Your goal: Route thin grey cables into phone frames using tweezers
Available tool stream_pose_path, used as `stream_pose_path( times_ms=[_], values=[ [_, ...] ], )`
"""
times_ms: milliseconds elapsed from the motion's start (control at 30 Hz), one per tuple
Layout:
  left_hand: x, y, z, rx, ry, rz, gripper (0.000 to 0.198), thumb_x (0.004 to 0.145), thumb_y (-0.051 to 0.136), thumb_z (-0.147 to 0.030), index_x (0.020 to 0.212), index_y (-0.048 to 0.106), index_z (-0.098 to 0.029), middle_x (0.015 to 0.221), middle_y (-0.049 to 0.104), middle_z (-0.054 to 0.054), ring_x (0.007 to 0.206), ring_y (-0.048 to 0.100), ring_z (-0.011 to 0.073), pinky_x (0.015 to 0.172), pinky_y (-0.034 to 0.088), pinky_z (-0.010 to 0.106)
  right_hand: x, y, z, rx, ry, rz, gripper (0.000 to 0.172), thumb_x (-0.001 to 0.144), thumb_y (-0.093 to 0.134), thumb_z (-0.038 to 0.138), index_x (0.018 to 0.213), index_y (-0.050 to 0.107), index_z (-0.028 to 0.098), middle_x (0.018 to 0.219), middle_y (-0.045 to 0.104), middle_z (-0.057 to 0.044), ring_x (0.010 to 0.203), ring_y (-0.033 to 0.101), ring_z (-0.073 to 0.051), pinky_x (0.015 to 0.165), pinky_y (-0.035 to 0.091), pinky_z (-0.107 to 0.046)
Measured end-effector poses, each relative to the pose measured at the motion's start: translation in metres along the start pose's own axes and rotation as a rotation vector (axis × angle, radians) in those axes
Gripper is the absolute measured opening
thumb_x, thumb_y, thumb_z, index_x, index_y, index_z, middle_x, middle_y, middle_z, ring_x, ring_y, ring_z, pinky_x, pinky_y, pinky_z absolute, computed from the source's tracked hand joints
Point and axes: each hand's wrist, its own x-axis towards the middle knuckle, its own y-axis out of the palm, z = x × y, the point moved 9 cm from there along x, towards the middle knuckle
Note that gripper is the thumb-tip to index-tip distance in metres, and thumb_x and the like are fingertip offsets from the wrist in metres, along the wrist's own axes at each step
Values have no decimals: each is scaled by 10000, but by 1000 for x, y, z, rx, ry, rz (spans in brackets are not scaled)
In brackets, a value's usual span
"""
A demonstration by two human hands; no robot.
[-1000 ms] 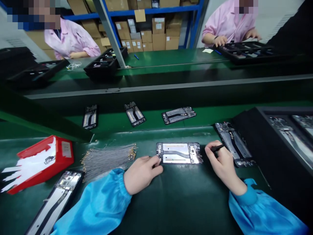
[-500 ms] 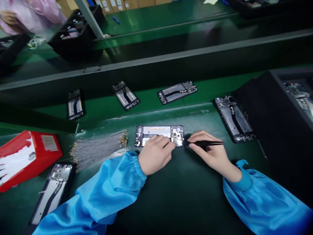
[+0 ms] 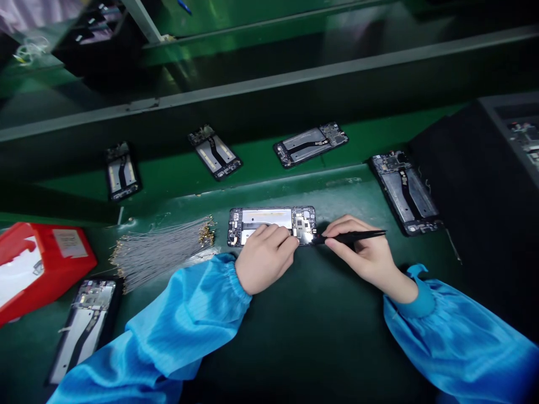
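Note:
An opened phone point(image 3: 304, 223) with its circuit board exposed lies sideways on the green bench in front of me. My left hand point(image 3: 266, 255) bends over its near edge, the curled fingers gripping it and covering part of the middle. Black tweezers point(image 3: 353, 236) are pinched between the thumb and fingers of my right hand point(image 3: 362, 247). Their tips touch or nearly touch the near right corner of the phone; which, I cannot tell. To the left of the phone lies a bundle of thin grey cables point(image 3: 162, 249) with gold-coloured ends.
Several more opened phones lie around, including one on the back ledge point(image 3: 215, 152), one at the right point(image 3: 405, 193) and one at the lower left point(image 3: 84, 325). A red box point(image 3: 71, 264) stands left, a black box point(image 3: 467, 185) right. A grey rail point(image 3: 252, 86) crosses behind.
The camera view has tilted down, so the background sits higher in the picture. The tweezers now appear with their arms closer together. Both hands stay at the same phone.

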Motion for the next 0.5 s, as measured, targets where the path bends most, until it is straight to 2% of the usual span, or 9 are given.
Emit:
stream_pose_path(
  times_ms=[500],
  values=[
    [-1,-2,-2,2,17,-33,158,828,428,-148,738,557,-155,691,508,20,672,447,153,612,339,278,-2,2,-4,43,7,22,116,764,582,115,839,570,202,810,591,-32,771,577,-164,699,479,-329]
  ],
)
